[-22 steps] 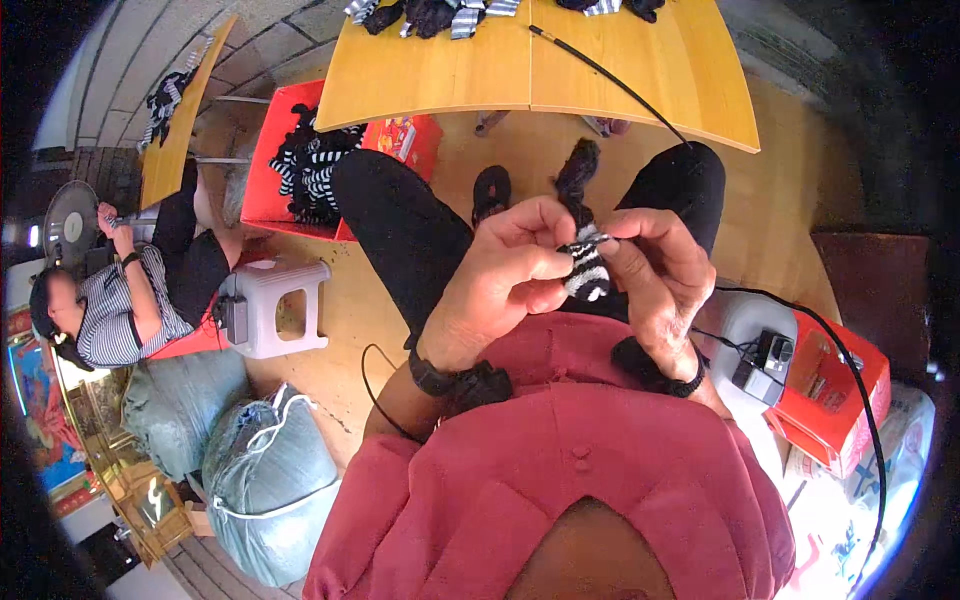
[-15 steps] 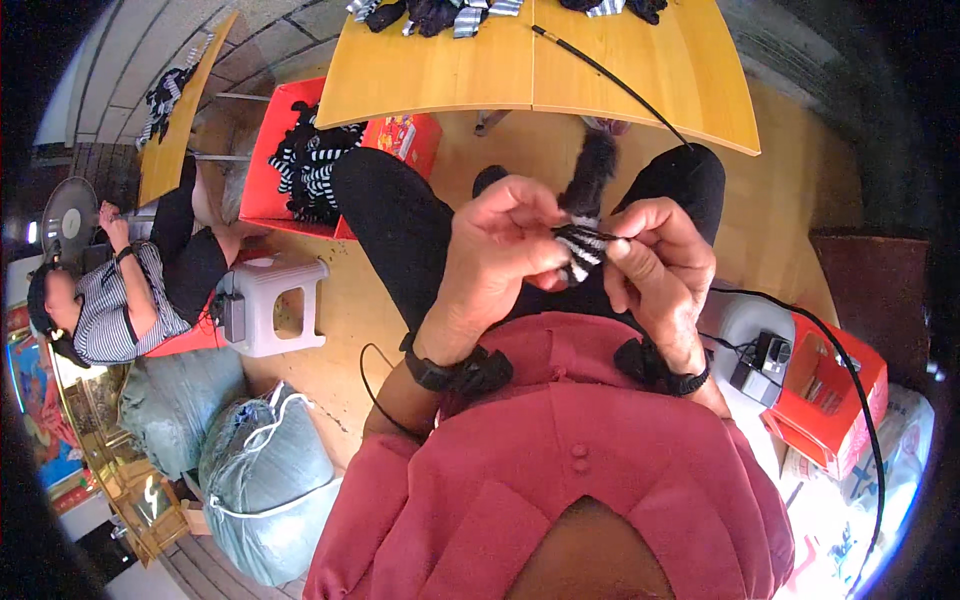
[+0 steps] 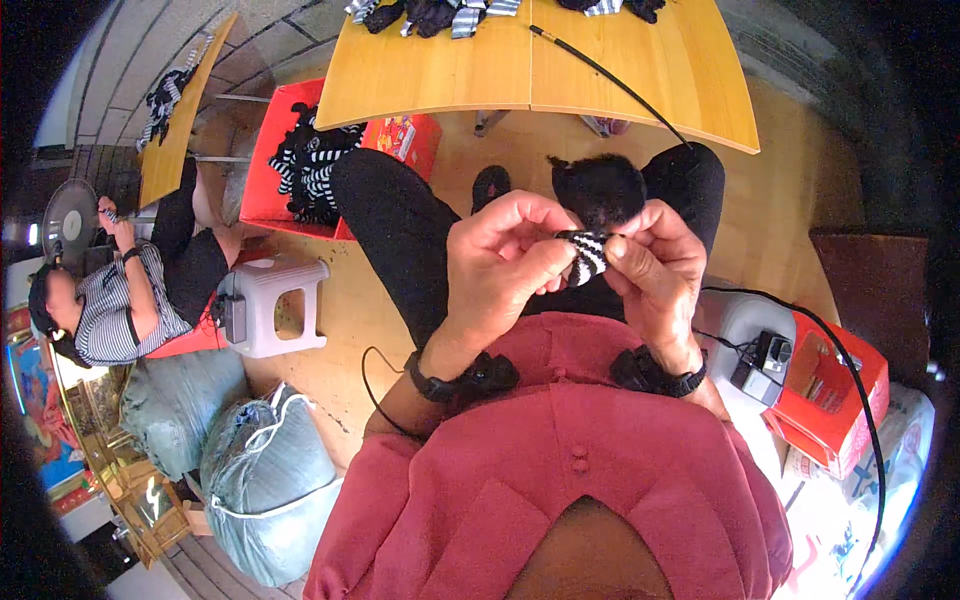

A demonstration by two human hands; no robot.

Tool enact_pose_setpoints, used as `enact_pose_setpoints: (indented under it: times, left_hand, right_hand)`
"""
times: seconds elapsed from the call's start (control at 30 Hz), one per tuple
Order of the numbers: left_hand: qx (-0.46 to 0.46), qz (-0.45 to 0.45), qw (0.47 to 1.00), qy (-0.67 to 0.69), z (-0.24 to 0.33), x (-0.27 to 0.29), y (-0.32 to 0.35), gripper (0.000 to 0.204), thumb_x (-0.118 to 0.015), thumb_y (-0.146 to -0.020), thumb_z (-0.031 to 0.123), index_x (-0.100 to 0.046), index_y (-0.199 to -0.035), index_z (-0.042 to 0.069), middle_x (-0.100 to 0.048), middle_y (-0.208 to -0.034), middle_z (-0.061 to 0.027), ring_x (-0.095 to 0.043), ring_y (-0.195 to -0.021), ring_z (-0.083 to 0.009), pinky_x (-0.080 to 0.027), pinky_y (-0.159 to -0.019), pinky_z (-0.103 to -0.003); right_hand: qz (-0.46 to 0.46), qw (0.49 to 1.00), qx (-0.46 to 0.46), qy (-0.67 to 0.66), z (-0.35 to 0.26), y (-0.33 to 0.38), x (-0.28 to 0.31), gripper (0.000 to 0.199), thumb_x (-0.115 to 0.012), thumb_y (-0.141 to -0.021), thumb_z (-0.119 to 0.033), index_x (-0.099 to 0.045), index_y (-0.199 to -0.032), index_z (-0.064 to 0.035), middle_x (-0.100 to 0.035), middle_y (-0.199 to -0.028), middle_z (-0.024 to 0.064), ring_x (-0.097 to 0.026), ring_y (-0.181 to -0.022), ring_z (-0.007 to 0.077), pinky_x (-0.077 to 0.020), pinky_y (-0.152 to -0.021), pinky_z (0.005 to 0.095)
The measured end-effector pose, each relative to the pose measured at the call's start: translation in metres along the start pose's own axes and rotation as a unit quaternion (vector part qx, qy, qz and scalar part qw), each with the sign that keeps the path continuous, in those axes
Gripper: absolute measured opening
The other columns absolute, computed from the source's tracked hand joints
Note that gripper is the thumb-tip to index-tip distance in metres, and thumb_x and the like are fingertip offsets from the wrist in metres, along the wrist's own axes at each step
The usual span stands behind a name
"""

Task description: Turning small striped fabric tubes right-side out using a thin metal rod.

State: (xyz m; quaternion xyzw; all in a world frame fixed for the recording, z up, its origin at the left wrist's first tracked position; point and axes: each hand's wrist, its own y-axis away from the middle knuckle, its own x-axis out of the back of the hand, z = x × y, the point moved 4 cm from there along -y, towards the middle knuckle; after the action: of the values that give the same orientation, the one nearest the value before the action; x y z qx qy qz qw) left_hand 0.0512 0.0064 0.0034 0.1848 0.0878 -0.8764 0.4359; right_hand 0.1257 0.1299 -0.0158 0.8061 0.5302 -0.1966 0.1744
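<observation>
Black-and-white striped knit piece with a fuzzy black end [image 3: 600, 200] is held up between both hands, just to the near side of the yellow wood-grain table [image 3: 430, 75]. Left hand [image 3: 500, 255]: thumb and fingers pinched on its left edge. Right hand [image 3: 660, 275]: pinched on its right edge. Far left: red open-topped box [image 3: 256, 185], filled with black-and-white striped knit pieces [image 3: 318, 180].

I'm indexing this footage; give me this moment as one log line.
left hand: pinching striped knit | right hand: pinching same knit | red bin: striped pile inside
</observation>
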Motion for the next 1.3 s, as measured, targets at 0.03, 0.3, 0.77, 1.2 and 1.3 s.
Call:
enact_pose_setpoints:
  times: [0.03, 0.3, 0.77, 1.2, 1.3]
  left_hand:
    - [0.001, -0.001, 1.0, 0.0, 0.001, 0.001, -0.001, 0.009, -0.055, -0.079, -0.005, -0.056, -0.087, -0.002, -0.058, -0.072, -0.0045, -0.05, -0.053, -0.0059, -0.041, -0.045, -0.018]
    - [0.188, -0.114, 0.958, 0.186, -0.027, -0.002, -0.007, 0.009, -0.054, -0.077, 0.0, -0.049, -0.084, 0.004, -0.05, -0.062, -0.0012, -0.04, -0.039, -0.0064, -0.032, -0.035, -0.02]
    - [-0.03, 0.017, 0.999, -0.015, -0.007, 0.005, -0.011, 0.015, -0.057, -0.076, -0.007, -0.056, -0.091, -0.002, -0.059, -0.077, -0.0033, -0.055, -0.066, -0.0053, -0.045, -0.057, -0.018]
    - [0.184, -0.092, 0.949, 0.239, -0.024, -0.009, -0.01, 0.026, -0.053, -0.072, -0.003, -0.05, -0.096, 0.006, -0.052, -0.076, -0.0002, -0.051, -0.061, -0.0067, -0.041, -0.046, -0.018]
    - [0.068, -0.081, 0.983, 0.152, -0.016, 0.003, -0.014, 0.035, -0.057, -0.07, -0.005, -0.049, -0.102, 0.004, -0.059, -0.086, -0.0044, -0.056, -0.067, -0.008, -0.044, -0.048, -0.019]
  right_hand:
    - [0.008, 0.998, 0.047, 0.027, -0.003, 0.001, 0.001, 0.009, -0.061, -0.082, -0.003, -0.055, -0.088, -0.0028, -0.059, -0.07, 0.0023, -0.044, -0.051, 0.0031, -0.0313, -0.042, 0.0165]
    - [0.077, 0.992, 0.088, 0.053, -0.002, -0.002, 0.004, 0.008, -0.06, -0.082, 0.0, -0.055, -0.088, 0.0, -0.06, -0.072, 0.0025, -0.053, -0.057, 0.0059, -0.0455, -0.051, 0.017]
    - [-0.004, 0.996, -0.027, -0.09, 0.001, -0.005, -0.007, 0.008, -0.058, -0.084, -0.003, -0.053, -0.091, -0.003, -0.055, -0.069, 0.0004, -0.041, -0.048, 0.0034, -0.0298, -0.04, 0.0172]
    - [0.079, 0.993, 0.083, 0.016, -0.012, -0.013, -0.003, 0.006, -0.058, -0.083, 0.0, -0.055, -0.088, -0.0025, -0.057, -0.067, 0.0012, -0.043, -0.047, 0.0029, -0.0319, -0.04, 0.0167]
    - [0.011, 0.997, 0.017, -0.078, -0.012, -0.009, -0.008, 0.005, -0.055, -0.085, -0.002, -0.053, -0.089, -0.0038, -0.053, -0.064, 0.0006, -0.038, -0.04, 0.0045, -0.0239, -0.032, 0.018]
